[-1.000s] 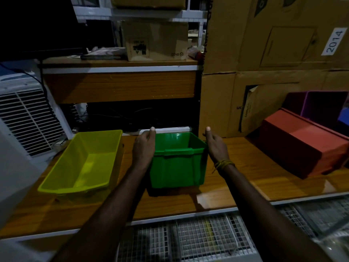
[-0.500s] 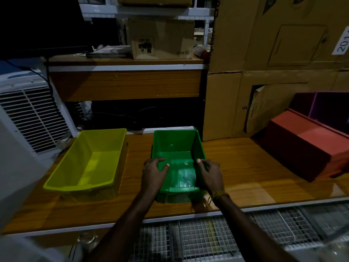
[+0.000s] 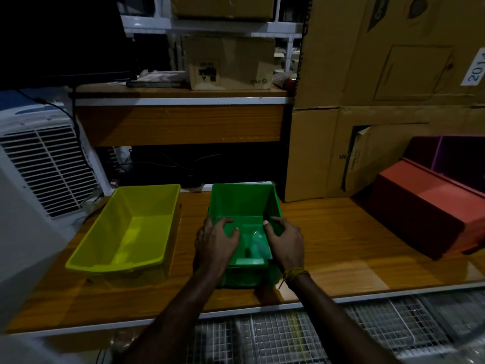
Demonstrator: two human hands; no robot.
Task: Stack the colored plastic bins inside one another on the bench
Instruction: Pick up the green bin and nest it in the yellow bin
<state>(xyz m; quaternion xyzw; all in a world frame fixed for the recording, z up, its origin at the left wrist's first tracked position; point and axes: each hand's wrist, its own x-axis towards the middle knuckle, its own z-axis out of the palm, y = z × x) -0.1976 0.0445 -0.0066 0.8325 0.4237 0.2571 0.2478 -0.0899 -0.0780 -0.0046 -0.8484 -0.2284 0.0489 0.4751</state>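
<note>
A green plastic bin point(image 3: 242, 203) stands upright on the wooden bench point(image 3: 328, 245), mouth up. My left hand point(image 3: 215, 243) grips its left rim near the front, fingers curled over the edge into the bin. My right hand point(image 3: 284, 243) grips the right rim the same way. Beside it on the left lies an open yellow bin point(image 3: 128, 227), mouth up. A red bin point(image 3: 425, 203) lies upside down at the right, and a purple bin point(image 3: 456, 153) lies behind it, partly hidden.
A white air cooler point(image 3: 44, 164) stands at the bench's left end. Stacked cardboard boxes point(image 3: 380, 74) form a wall behind the right half. A wooden shelf point(image 3: 181, 122) sits behind the bins. A wire mesh rack point(image 3: 288, 334) lies below the front edge.
The green bin went from lying on its side with my hands at its far end to standing mouth up. My hands moved to the near rims and have barely shifted since.
</note>
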